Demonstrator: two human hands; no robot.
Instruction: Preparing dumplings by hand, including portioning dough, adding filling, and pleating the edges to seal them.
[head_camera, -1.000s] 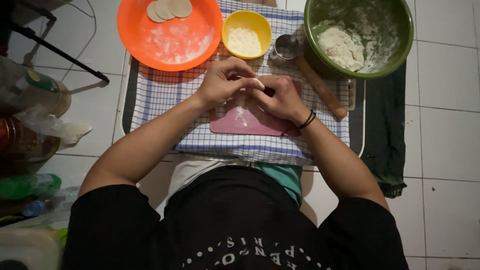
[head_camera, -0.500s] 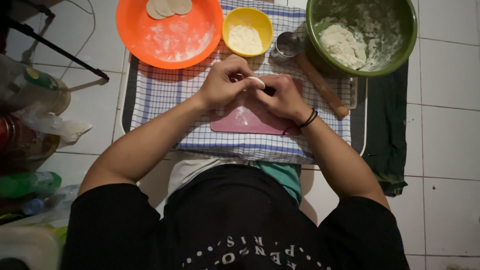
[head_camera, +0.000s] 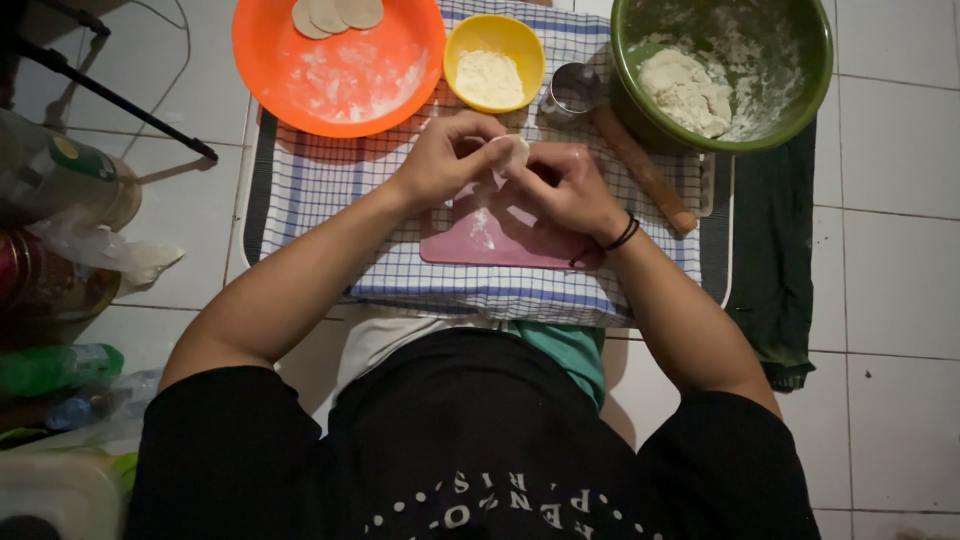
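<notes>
Both hands meet over a pink cutting board (head_camera: 500, 240) that lies on a blue-and-white checked cloth (head_camera: 330, 190). My left hand (head_camera: 445, 160) and my right hand (head_camera: 565, 185) pinch a small round piece of white dough (head_camera: 513, 152) between their fingertips, held just above the board. A dusting of flour marks the board under the hands. A black band circles my right wrist.
An orange bowl (head_camera: 340, 75) with flour and three flat dough rounds (head_camera: 335, 14) sits far left. A yellow bowl of flour (head_camera: 493, 60), a metal cup (head_camera: 575, 88), a wooden rolling pin (head_camera: 640, 168) and a green bowl (head_camera: 800, 90) holding dough (head_camera: 685, 92) line the far side. Bottles and bags crowd the left.
The hands have shifted slightly away from me, and the dough round now shows more plainly between the fingertips. The bowls and rolling pin have not moved.
</notes>
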